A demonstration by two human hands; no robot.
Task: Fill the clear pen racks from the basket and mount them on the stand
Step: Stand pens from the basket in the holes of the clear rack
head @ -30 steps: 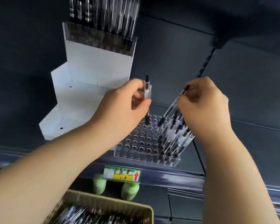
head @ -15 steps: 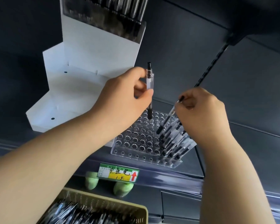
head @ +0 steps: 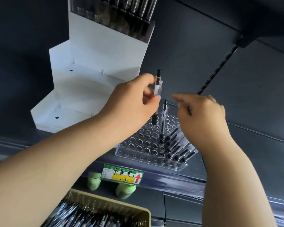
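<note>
A clear pen rack point(head: 143, 145) with many holes lies on the dark shelf; several pens point(head: 179, 148) fill its right side. My left hand point(head: 131, 105) pinches a clear black-tipped pen point(head: 158, 89) upright, its tip just above the rack's rear holes. Another pen point(head: 163, 122) stands alone in a hole beside the filled rows. To the right of that pen my right hand point(head: 202, 115) hovers above the rack, fingers loosely spread and blurred, touching nothing. The white stepped stand point(head: 82, 89) rises behind at the left, with a filled rack point(head: 121, 18) on its top step. The basket point(head: 121, 208) of pens is at the bottom.
A green and yellow price label point(head: 122, 174) hangs on the shelf's front rail. Two pale green objects point(head: 93, 181) sit on the shelf below it. A slotted upright strip point(head: 220, 66) runs up the dark back panel, and another shelf overhangs at the top right.
My right hand lowered its pen into a rack hole and let go; the pen now stands alone. My left hand kept its pen upright, almost still. The view shifted so the stand looks higher.
</note>
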